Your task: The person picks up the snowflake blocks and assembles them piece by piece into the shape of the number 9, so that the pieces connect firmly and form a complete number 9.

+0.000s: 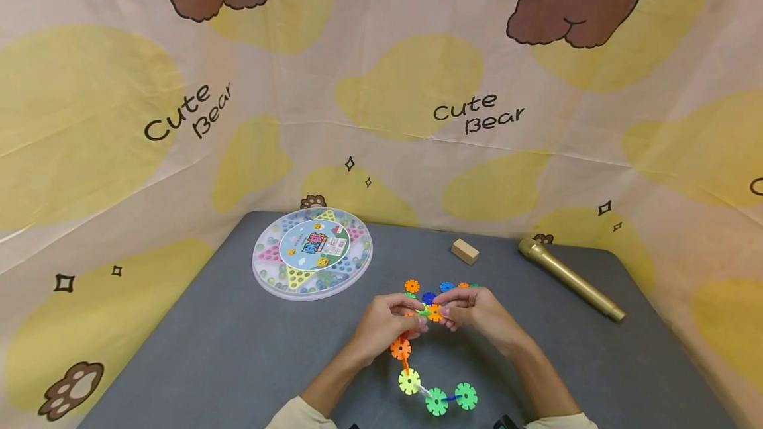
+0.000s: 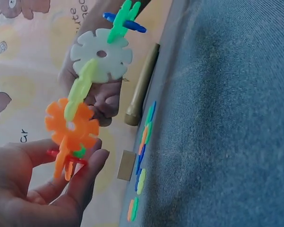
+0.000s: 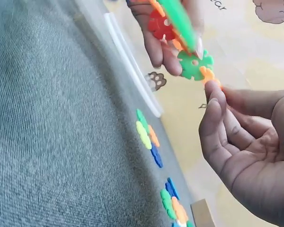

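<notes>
A chain of slotted plastic snowflake discs (image 1: pixel 401 348) hangs from my left hand (image 1: pixel 381 324), whose thumb and fingers grip its upper end. Its lower part curves right through a yellow disc (image 1: pixel 408 381) to green discs (image 1: pixel 466 396). My right hand (image 1: pixel 481 315) pinches an orange disc (image 1: pixel 435 312) between thumb and fingertips. In the right wrist view, this orange disc meets the edge of a green disc (image 3: pixel 189 66) at the chain's held end. The left wrist view shows a pale disc (image 2: pixel 120 56) and an orange disc (image 2: pixel 85 124) along the chain.
Loose snowflake discs (image 1: pixel 447 287) lie on the grey table (image 1: pixel 238 349) just beyond the hands. A round marble game board (image 1: pixel 312 247) lies back left. A wooden block (image 1: pixel 465 251) and a gold microphone (image 1: pixel 572 280) lie back right. A printed cloth (image 1: pixel 381 85) hangs behind.
</notes>
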Demonstrator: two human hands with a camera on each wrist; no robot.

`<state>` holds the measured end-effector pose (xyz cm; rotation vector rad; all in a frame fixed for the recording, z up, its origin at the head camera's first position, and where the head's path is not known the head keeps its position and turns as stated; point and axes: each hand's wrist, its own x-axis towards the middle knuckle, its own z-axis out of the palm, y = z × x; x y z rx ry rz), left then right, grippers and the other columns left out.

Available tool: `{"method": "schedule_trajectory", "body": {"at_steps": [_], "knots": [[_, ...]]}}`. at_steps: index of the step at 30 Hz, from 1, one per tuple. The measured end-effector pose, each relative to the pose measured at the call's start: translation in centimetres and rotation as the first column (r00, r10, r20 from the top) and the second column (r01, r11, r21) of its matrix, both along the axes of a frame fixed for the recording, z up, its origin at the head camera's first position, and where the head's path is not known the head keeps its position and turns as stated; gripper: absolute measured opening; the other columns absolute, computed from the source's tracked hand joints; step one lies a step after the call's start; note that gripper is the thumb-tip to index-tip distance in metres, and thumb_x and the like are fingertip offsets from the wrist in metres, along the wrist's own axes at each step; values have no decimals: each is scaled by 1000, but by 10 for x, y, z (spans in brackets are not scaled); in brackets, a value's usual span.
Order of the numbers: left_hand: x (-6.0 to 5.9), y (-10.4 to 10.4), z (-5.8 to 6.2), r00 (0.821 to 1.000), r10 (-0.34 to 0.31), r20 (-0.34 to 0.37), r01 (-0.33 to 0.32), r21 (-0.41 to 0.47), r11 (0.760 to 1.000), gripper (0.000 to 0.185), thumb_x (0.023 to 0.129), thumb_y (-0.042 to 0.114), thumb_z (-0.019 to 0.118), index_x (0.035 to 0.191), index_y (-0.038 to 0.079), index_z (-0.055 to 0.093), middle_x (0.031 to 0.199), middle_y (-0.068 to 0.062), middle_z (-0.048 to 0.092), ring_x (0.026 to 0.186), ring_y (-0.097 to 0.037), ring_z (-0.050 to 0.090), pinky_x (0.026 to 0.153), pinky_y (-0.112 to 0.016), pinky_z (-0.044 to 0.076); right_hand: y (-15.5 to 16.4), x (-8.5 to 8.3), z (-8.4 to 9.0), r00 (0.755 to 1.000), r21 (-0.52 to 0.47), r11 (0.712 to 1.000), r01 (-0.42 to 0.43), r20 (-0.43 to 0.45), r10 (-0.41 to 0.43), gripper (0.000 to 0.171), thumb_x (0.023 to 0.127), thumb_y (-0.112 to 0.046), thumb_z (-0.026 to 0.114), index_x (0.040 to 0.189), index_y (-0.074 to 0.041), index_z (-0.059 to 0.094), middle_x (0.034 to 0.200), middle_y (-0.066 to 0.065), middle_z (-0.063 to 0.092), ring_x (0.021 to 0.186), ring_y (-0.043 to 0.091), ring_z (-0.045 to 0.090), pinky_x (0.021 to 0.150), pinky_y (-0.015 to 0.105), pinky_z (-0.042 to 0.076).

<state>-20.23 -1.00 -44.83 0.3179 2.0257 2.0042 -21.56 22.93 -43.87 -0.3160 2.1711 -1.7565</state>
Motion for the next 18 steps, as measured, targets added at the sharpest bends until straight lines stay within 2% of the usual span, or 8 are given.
{"method": "schedule_trajectory", "body": {"at_steps": [5,9,12,18], "knots": [[1,0,1,999,-39,8,39,-31,999,26,92,17,84,114,3,78,89,-8,78,74,-21,74,72,-30,63,0,2,3,1000,23,1000,-1,-1,1,29,100,-9,71,124,8,72,91,10,74,80,25,68,77,35,61],[1,-1,2,997,-75,23,76,-31,997,32,95,27,81,118,5,77,99,-10,78,86,-27,76,76,-34,65,-1,3,4,1000,25,1000,-14,-1,14,27,99,-10,72,122,5,74,90,9,74,78,21,67,76,35,61],[1,-1,2,996,-85,18,86,-41,995,34,97,32,77,120,6,77,104,-10,78,92,-26,75,78,-32,63,-3,4,4,999,23,999,-41,-2,41,27,99,-11,73,121,4,75,91,10,75,79,21,68,77,33,61],[0,-2,2,996,-90,-29,87,-70,994,33,95,25,80,120,5,78,110,-8,79,97,-19,75,87,-31,62,-7,7,5,997,16,997,-81,9,81,29,100,-12,73,123,4,73,94,10,76,81,22,67,78,34,61]]}}
